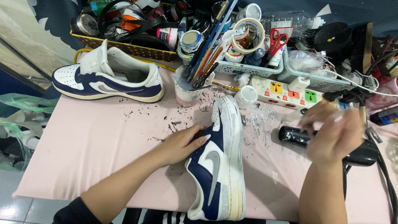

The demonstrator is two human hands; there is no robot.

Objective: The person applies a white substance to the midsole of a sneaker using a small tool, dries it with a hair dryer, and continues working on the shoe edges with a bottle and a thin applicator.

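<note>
Across the desk (103, 141), covered by a pale pink sheet flecked with dark paint chips and white smears near the middle. Grey floor tiles at lower left, with green plastic bags (18, 112) beside the desk edge.

Along the far side: a woven basket (124, 47) packed with jars and tins, a grey plastic tray (253, 68) carrying rolls of masking tape (248, 35) and red-handled scissors (277, 41), a paint-stained cup (186, 89) crowded with brushes, a small white-capped bottle (248, 96), and a white power strip (286, 91) with coloured sockets. Farther left, a navy-and-white sneaker (110, 81) standing upright on its sole, tongue raised, laces removed.

At centre, a second navy-and-white sneaker (219, 166) lying on its side, sole turned to the right, toe toward the near edge, grey side emblem facing up.

Left hand (182, 143) spread flat, fingers extended, pressed against the heel and collar of the centre sneaker, steadying rather than gripping.

Right hand (336, 135) blurred, loosely curled over a black hair dryer (356, 155) resting on the desk just right of the sneaker, nozzle pointing toward the sole; cannot tell whether actually gripping the dryer or merely hovering above. Black cord (387, 182) trailing off toward the right edge.
</note>
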